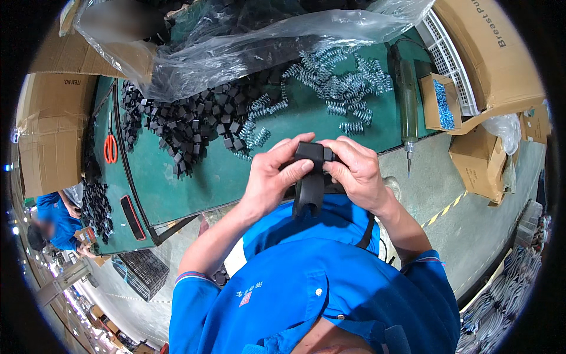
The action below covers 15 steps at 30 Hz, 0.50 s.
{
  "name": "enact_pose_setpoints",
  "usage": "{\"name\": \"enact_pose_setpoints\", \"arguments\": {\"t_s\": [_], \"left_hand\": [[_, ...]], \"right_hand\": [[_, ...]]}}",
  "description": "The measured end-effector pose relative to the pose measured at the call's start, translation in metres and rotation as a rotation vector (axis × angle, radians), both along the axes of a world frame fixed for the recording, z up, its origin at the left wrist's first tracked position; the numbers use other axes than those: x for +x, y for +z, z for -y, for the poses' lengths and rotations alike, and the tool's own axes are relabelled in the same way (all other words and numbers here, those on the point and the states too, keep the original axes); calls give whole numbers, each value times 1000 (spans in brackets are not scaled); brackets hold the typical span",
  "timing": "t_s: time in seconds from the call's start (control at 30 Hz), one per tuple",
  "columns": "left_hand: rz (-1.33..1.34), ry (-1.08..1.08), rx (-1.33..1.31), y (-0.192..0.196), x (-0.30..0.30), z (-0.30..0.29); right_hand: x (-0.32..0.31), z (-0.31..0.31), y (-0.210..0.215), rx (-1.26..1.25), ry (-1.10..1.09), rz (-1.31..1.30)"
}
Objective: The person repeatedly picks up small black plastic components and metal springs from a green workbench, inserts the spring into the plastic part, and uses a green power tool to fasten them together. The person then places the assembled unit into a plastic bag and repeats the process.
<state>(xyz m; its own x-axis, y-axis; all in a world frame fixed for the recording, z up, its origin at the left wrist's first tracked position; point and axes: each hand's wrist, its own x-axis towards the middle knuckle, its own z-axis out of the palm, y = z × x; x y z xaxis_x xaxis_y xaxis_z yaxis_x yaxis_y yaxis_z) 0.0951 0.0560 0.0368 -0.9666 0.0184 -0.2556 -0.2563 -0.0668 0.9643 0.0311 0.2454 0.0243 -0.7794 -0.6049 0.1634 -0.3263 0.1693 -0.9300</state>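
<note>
Close in front of my chest I hold a black plastic part (311, 189) with a boxy upper end and a longer, curved, forked lower end. My left hand (272, 177) is closed around its upper end, thumb pressed on the near face. From the other side, my right hand (358, 174) pinches a small black block (328, 154) at the part's upper end; whether the block is separate or joined cannot be made out. Beyond my hands, a heap of small black blocks (203, 118) and a pile of metal coil springs (336, 76) lie on the green table (171, 197).
A clear plastic bag (253, 44) covers the far table. Orange-handled scissors (110, 147) and a red-edged black phone-like object (132, 217) lie left. An electric screwdriver (408, 100) and a small box of blue screws (441, 103) are right. Another person (56, 218) works far left.
</note>
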Motion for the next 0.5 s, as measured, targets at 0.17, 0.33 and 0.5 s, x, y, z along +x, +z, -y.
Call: {"name": "enact_pose_setpoints", "arguments": {"t_s": [0.17, 0.33, 0.5], "left_hand": [[-75, -116, -372, -7, -20, 9], [-400, -41, -971, -44, -22, -11], [-341, -20, -1014, -58, -14, -20]], "right_hand": [[-14, 6, -17, 70, -7, -221], [-14, 11, -62, 396, -154, -349], [-3, 11, -79, 327, -251, -309]]}}
